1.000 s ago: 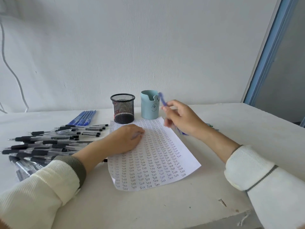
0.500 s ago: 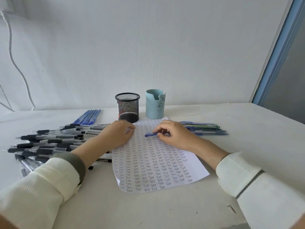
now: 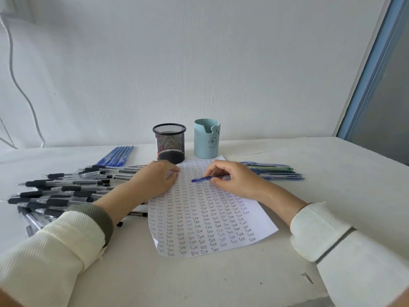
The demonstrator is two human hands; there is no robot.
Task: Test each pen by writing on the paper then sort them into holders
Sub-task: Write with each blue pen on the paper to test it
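Broadly, we see a white desk [image 3: 332, 196] set against a pale wall, and on it a white sheet of paper [image 3: 212, 229] covered in rows of the handwritten word "Test". To the left of the sheet lies a loose heap of clear-barrelled pens with black grips [image 3: 62, 191], some of them reaching under the left forearm.

Our left hand [image 3: 155, 180] rests on the upper left edge of the paper with its fingers loosely curled and nothing held in them. Our right hand [image 3: 234, 180] sits on the upper part of the sheet and pinches a blue pen between thumb and fingertips.

Behind the paper stand two holders side by side: a black wire-mesh cup [image 3: 169, 142] on the left and a pale blue cylindrical cup with a small face drawn on it [image 3: 207, 138] on the right, which touches the sheet's far edge.

A neat row of blue pens [image 3: 116, 155] lies at the back left, and a small bundle of blue and green pens [image 3: 274, 172] lies just right of the paper.

The blue pen [image 3: 201, 179] lies nearly flat, its tip pointing left over the written rows.
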